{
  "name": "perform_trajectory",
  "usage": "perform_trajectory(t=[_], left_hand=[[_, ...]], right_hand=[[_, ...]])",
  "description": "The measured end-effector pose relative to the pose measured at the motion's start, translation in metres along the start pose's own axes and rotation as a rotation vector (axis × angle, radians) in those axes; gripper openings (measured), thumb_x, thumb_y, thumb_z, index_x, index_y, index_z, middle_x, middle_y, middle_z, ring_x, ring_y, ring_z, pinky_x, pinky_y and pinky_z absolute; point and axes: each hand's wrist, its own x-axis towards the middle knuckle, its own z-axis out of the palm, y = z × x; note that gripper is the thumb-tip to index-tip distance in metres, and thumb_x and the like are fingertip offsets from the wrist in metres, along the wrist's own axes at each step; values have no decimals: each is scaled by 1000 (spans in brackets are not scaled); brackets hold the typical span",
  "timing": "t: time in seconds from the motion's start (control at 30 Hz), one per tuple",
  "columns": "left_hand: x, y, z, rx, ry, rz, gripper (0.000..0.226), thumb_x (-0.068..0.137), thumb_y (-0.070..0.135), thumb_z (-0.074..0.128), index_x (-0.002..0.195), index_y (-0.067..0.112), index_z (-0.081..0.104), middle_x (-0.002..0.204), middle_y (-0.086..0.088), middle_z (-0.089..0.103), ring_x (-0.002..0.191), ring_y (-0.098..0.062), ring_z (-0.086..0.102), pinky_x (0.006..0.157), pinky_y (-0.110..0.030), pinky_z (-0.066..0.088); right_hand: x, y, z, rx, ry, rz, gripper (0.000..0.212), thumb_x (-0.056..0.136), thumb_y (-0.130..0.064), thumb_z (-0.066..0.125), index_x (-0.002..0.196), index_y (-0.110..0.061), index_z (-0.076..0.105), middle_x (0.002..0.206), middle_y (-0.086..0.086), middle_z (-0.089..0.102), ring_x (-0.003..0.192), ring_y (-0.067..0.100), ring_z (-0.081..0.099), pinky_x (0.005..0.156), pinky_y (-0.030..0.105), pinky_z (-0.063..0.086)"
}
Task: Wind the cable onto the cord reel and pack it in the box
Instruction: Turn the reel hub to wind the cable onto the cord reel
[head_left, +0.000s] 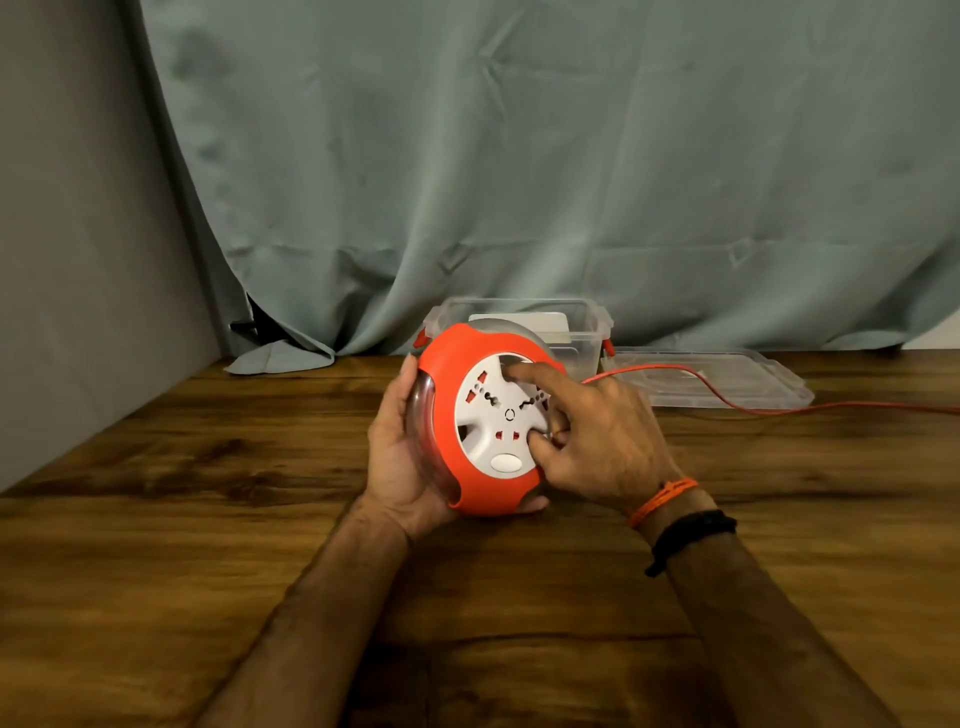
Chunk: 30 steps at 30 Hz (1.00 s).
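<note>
An orange cord reel (447, 415) with a white socket face sits tilted above the wooden table (208, 493), at the centre. My left hand (400, 457) cups its left and bottom side, fingers wrapped under it. My right hand (592, 436) lies on the white face, index finger in the upper recess and thumb in a lower one. The orange cable (727, 400) runs from the reel's right side across the table and out of view at the right. Behind the reel stands a clear plastic box (587, 327) with orange clips, open at the top.
The box's clear lid (727, 379) lies flat on the table to the right of the box, under the cable. A grey-green curtain (519, 182) hangs behind. A grey wall (78, 260) bounds the table on the left.
</note>
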Motion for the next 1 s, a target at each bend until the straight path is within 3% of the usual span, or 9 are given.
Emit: perform_trajectory(t=[0.3, 0.4, 0.47, 0.53, 0.7, 0.77, 0.83, 0.93, 1.0], left_hand=[[0, -2, 7, 101, 40, 97, 82, 78, 76, 53, 142, 26, 48, 149, -18, 45, 134, -47, 41, 99, -83, 18], [2, -5, 16, 114, 64, 214, 77, 81, 65, 57, 138, 13, 54, 142, -22, 53, 131, -42, 47, 106, -68, 33], [3, -6, 21, 115, 107, 293, 72, 84, 61, 53, 131, 8, 61, 135, -22, 59, 127, -39, 53, 104, -56, 44], [3, -6, 23, 115, 138, 309, 69, 85, 62, 50, 125, 8, 66, 128, -20, 64, 122, -36, 58, 98, -50, 50], [3, -5, 19, 93, 111, 292, 71, 85, 63, 49, 129, 9, 63, 132, -21, 61, 125, -39, 55, 101, -55, 47], [3, -5, 16, 86, 63, 244, 74, 86, 67, 46, 133, 11, 59, 136, -22, 57, 127, -41, 52, 99, -61, 45], [1, -4, 13, 75, 38, 150, 79, 82, 72, 48, 139, 18, 53, 143, -22, 52, 131, -45, 46, 100, -75, 32], [-2, -1, 9, 77, 25, 63, 82, 75, 76, 56, 140, 27, 52, 146, -18, 49, 133, -46, 42, 99, -84, 15], [-2, -1, 6, 76, 5, 51, 81, 74, 76, 57, 139, 28, 53, 146, -16, 50, 133, -46, 42, 99, -84, 14]], right_hand=[[-2, 2, 2, -64, 96, 47, 63, 63, -52, 62, 124, -39, 58, 66, -3, 65, 72, 25, 64, 73, 33, 51], [-3, -6, 9, -87, 139, 184, 61, 53, -77, 56, 92, -31, 67, 75, -3, 70, 81, 23, 67, 74, 31, 48], [-2, -16, 14, -87, 133, 268, 66, 52, -87, 45, 60, -22, 55, 63, -3, 63, 73, 23, 64, 65, 28, 42], [-1, -24, 15, -80, 117, 305, 75, 55, -90, 36, 48, -15, 45, 52, -1, 54, 64, 24, 62, 58, 27, 35], [1, -24, 13, -41, 107, 273, 81, 60, -93, 30, 50, -16, 56, 50, -3, 60, 60, 20, 62, 59, 29, 49], [1, -20, 10, 1, 127, 241, 77, 62, -92, 38, 49, -19, 59, 44, -9, 54, 54, 11, 59, 58, 27, 49], [2, -12, 5, 77, 190, 187, 59, 66, -81, 54, 54, -24, 61, 39, -16, 42, 48, 3, 51, 56, 23, 47], [2, -1, -3, 187, 173, 64, 25, 72, -51, 66, 80, -27, 63, 41, -14, 41, 45, 4, 48, 60, 29, 52], [1, 1, -7, 190, 96, 27, 35, 71, -39, 62, 103, -26, 60, 44, -9, 45, 48, 11, 50, 64, 35, 54]])
